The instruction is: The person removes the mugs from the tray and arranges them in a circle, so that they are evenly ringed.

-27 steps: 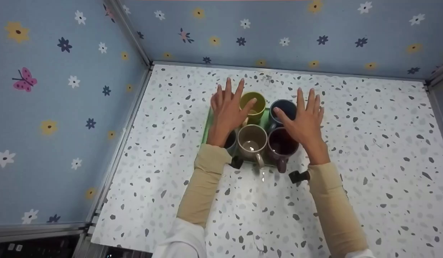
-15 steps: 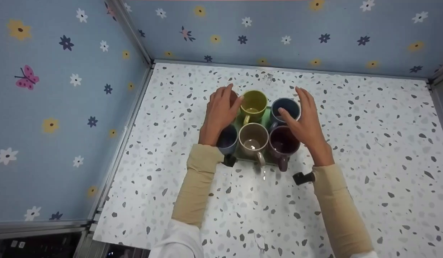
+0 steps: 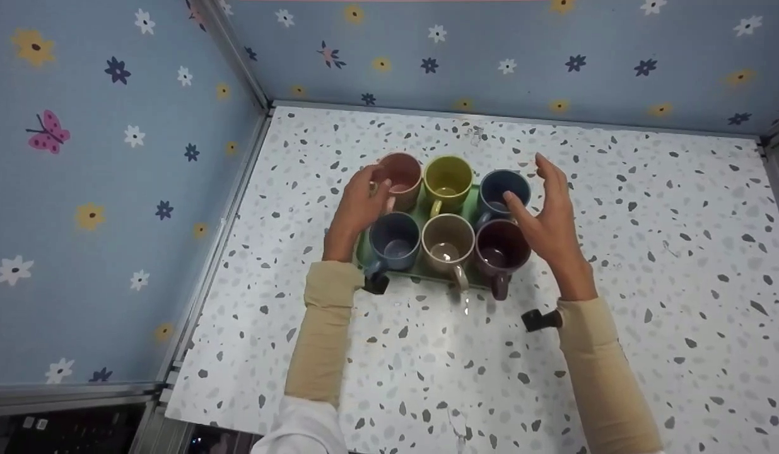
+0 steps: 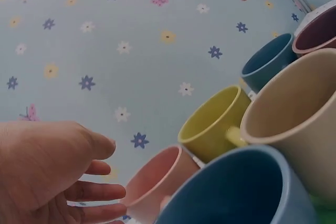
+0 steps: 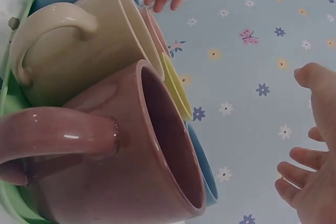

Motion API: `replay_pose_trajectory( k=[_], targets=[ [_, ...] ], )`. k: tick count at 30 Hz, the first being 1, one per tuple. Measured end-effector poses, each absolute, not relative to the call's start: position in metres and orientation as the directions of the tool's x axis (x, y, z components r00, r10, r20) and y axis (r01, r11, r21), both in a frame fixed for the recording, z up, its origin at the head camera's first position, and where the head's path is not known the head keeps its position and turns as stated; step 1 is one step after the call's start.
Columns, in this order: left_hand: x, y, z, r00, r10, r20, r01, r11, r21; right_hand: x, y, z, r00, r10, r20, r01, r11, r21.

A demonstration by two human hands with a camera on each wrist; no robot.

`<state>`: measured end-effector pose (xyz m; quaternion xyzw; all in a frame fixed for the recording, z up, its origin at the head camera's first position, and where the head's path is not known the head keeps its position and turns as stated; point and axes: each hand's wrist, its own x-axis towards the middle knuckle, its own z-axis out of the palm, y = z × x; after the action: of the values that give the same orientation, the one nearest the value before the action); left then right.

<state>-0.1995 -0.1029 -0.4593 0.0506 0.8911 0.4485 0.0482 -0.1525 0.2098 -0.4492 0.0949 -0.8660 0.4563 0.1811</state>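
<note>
Several mugs stand upright in two rows on a green tray (image 3: 362, 251). The back row has a pink mug (image 3: 403, 173), a yellow mug (image 3: 449, 176) and a blue mug (image 3: 504, 184). In front are another blue mug (image 3: 395, 236), a beige mug (image 3: 448, 236) and a maroon mug (image 3: 495, 246). My left hand (image 3: 356, 207) is at the left side of the pink mug, fingers loosely bent; its fingertips come close to that mug, and I cannot tell whether they touch. Over the right side of the tray, my right hand (image 3: 553, 227) holds nothing, thumb apart from its fingers.
A white speckled table (image 3: 673, 284) bears the tray. Blue floral panels (image 3: 477, 57) close off the back and the left side. A black wrist camera (image 3: 540, 320) juts from the right sleeve, another (image 3: 376, 284) from the left, close to the tray's front left corner.
My left hand has drawn back and left from above the pink mug, uncovering it and the front blue mug. My right hand has shifted slightly right, its fingers less spread. The mugs stay in place.
</note>
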Motion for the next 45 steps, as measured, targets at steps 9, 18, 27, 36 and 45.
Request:
replay_pose_trajectory(
  k=[9,18,27,36,45],
  targets=[
    [-0.192,-0.13,-0.487,-0.98,0.087,-0.181,-0.088,0.624,0.776,-0.143,0.217,-0.457,-0.909,0.002,0.417,-0.347,0.55,-0.759],
    [-0.18,-0.147,-0.512,-0.923,0.085,-0.375,-0.22,0.682,0.698,-0.133,0.224,-0.469,-0.91,0.003,0.414,-0.347,0.538,-0.768],
    [-0.173,-0.15,-0.529,-0.912,0.069,-0.405,-0.227,0.738,0.636,-0.122,0.22,-0.488,-0.924,-0.014,0.382,-0.339,0.492,-0.802],
    [-0.167,-0.147,-0.536,-0.889,0.068,-0.453,-0.254,0.75,0.61,-0.108,0.223,-0.505,-0.945,-0.082,0.315,-0.312,0.507,-0.803],
    [-0.17,-0.147,-0.531,-0.854,0.062,-0.517,-0.281,0.781,0.558,-0.101,0.219,-0.516,-0.967,-0.132,0.218,-0.255,0.493,-0.832]
  ],
)
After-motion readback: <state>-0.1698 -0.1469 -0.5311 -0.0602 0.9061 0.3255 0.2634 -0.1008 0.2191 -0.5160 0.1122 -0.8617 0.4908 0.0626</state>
